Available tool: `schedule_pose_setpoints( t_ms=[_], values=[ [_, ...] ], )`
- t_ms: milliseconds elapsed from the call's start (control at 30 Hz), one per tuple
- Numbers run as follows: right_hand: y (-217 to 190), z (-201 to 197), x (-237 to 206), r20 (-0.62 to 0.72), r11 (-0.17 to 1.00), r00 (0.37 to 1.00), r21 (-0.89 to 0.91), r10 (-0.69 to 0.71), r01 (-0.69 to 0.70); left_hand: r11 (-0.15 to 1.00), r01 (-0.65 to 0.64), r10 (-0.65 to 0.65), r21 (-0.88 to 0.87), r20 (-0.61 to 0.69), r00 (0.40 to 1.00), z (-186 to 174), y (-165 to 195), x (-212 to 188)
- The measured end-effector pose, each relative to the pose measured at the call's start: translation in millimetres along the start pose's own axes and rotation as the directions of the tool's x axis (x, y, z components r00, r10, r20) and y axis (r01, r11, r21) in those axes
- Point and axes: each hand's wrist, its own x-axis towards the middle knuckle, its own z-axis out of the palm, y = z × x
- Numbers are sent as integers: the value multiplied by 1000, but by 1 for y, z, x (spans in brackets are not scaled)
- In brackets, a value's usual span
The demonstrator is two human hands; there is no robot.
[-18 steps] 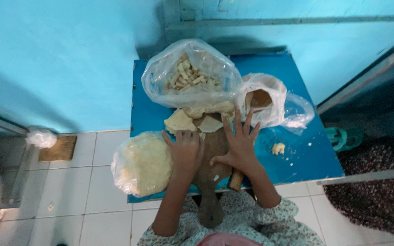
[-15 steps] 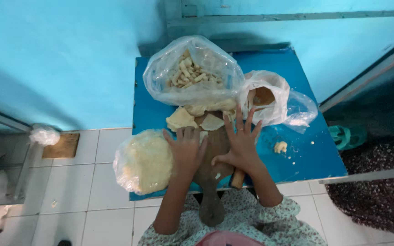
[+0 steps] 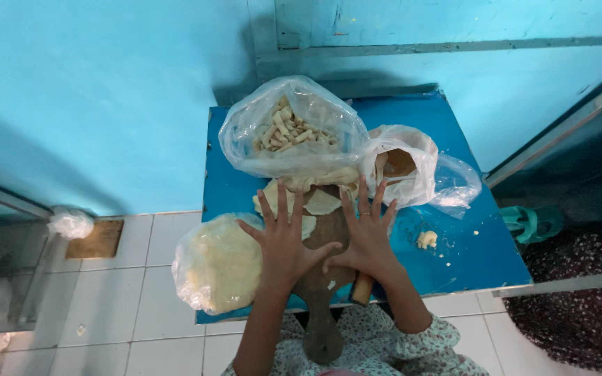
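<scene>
My left hand (image 3: pixel 283 240) and my right hand (image 3: pixel 367 233) lie flat, fingers spread, on a wooden rolling pin whose end (image 3: pixel 361 289) sticks out under the right palm. The pin rests across a dark wooden paddle board (image 3: pixel 322 299) on the blue table (image 3: pixel 468 257). Pale dough pieces (image 3: pixel 318 203) lie on the board just beyond my fingertips. What lies under my palms is hidden.
A clear bag of small cut dough sticks (image 3: pixel 290 129) stands at the table's back. A white bag (image 3: pixel 402 163) lies to its right. A bagged flat dough round (image 3: pixel 217 264) overhangs the left edge. A dough scrap (image 3: pixel 426 239) lies right. White floor tiles (image 3: pixel 120 306) are below.
Both hands have slid a little toward me along the board with the pin under them; the camera view shifted slightly.
</scene>
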Motion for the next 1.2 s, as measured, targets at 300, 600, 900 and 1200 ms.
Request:
schedule_pose_setpoints(
  t_ms=[300, 600, 900, 1200],
  values=[
    [5, -2, -2, 3, 1000, 1000, 0, 14, -14, 999, -6, 7, -40, 31, 999, 4, 10, -2],
    [2, 1, -1, -15, 1000, 1000, 14, -2, 2, 1000, -8, 8, -1, 32, 999, 3, -2, -1],
    [3, 1, 2, -13, 1000, 1000, 14, 18, -18, 1000, -7, 7, -11, -6, 1000, 4, -1, 3],
    [4, 1, -1, -52, 1000, 999, 7, -5, 5, 987, -23, 11, 161, 78, 997, 2, -3, -4]
  ],
)
